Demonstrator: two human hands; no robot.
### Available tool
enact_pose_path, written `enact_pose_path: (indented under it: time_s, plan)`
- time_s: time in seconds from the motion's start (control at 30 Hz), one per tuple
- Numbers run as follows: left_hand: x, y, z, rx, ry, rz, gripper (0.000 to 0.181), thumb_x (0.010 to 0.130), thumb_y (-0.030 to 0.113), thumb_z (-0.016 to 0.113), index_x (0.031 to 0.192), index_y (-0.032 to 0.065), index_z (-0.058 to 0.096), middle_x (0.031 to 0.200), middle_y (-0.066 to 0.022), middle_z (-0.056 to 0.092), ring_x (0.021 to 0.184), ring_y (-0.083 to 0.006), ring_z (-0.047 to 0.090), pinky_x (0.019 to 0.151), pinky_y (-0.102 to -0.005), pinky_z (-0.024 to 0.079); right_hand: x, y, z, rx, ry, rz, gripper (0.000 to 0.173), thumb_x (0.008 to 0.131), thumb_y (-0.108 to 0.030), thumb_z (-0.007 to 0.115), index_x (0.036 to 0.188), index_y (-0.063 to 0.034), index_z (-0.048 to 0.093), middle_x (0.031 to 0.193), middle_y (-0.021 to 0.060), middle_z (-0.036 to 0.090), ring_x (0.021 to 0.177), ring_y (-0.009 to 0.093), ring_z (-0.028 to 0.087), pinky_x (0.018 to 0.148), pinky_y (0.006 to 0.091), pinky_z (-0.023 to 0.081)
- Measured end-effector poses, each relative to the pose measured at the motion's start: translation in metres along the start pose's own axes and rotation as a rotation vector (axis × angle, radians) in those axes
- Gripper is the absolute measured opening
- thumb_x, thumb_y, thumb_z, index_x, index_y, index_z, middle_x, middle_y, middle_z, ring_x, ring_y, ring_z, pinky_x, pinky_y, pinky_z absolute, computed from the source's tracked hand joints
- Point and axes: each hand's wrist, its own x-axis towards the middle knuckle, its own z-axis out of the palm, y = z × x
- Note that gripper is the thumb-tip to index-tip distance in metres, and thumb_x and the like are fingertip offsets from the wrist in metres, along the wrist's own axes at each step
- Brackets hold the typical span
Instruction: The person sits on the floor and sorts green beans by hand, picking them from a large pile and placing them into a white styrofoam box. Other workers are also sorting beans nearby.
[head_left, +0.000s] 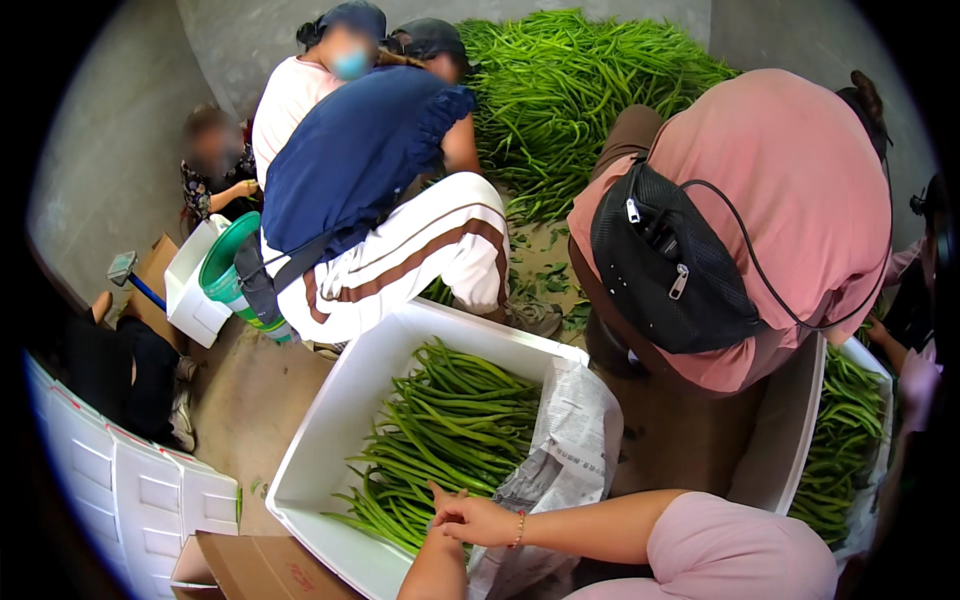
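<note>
My left hand (444, 495) is over the near side of a white foam box (330, 420), just above long green chili peppers (450, 420). Part of it is hidden under my right hand (480, 520), which crosses over the left wrist with bent fingers and wears a beaded bracelet (517, 529). Whether the two hands touch is unclear, and I see nothing held in either. The peppers lie roughly side by side in the box. A printed newspaper sheet (577, 420) hangs over the box's right wall and runs down under my right forearm.
A co-worker in pink (772, 187) bends at the right, beside another pepper-filled box (840, 442). Another in navy (360, 157) sits ahead, near a large pepper heap (585, 82). Left are a green bucket (225, 262), stacked foam boxes (142, 487) and a cardboard box (262, 566).
</note>
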Motion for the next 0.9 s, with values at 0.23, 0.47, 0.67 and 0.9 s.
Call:
enact_pose_path:
  time_s: [0.23, 0.47, 0.67, 0.9]
  plan:
    - [-0.004, 0.007, -0.004, 0.071, -0.004, 0.06, 0.092, 0.063, 0.006, 0.065, 0.126, 0.0056, -0.002, 0.077, -0.0127, 0.051, 0.064, -0.0211, 0.051, 0.056, -0.0304, 0.043, 0.002, 0.008, 0.003, -0.009, -0.051, 0.007, 0.018, 0.073, -0.016, 0.051, 0.088, -0.0062, 0.054, 0.071, 0.0049, 0.055, 0.065, 0.013, 0.053, 0.059, 0.0251, 0.041]
    - [-0.006, -0.003, -0.007, 0.101, 0.019, 0.104, 0.092, 0.062, 0.008, 0.066, 0.126, 0.0028, -0.001, 0.073, -0.0122, 0.052, 0.062, -0.021, 0.052, 0.056, -0.0301, 0.043, 0.002, 0.004, 0.001, -0.071, -0.094, 0.015, 0.021, 0.073, -0.019, 0.05, 0.089, -0.006, 0.054, 0.072, 0.0061, 0.055, 0.066, 0.015, 0.052, 0.059, 0.0262, 0.041]
    - [-0.005, -0.002, -0.004, 0.099, 0.023, 0.112, 0.093, 0.062, 0.009, 0.066, 0.126, 0.0024, -0.001, 0.07, -0.0121, 0.053, 0.061, -0.0207, 0.051, 0.055, -0.0295, 0.043, 0.001, 0.006, 0.002, -0.079, -0.077, -0.016, 0.021, 0.073, -0.019, 0.05, 0.089, -0.0057, 0.054, 0.071, 0.0054, 0.055, 0.065, 0.014, 0.052, 0.058, 0.0256, 0.041]
    - [-0.004, 0.002, -0.005, 0.111, 0.03, 0.138, 0.093, 0.061, 0.011, 0.066, 0.126, 0.002, 0.0, 0.068, -0.0119, 0.053, 0.06, -0.0203, 0.051, 0.055, -0.0287, 0.043, 0.002, 0.008, 0.004, -0.094, -0.059, -0.046, 0.02, 0.073, -0.017, 0.05, 0.089, -0.0059, 0.054, 0.07, 0.0052, 0.055, 0.064, 0.013, 0.052, 0.058, 0.0252, 0.041]
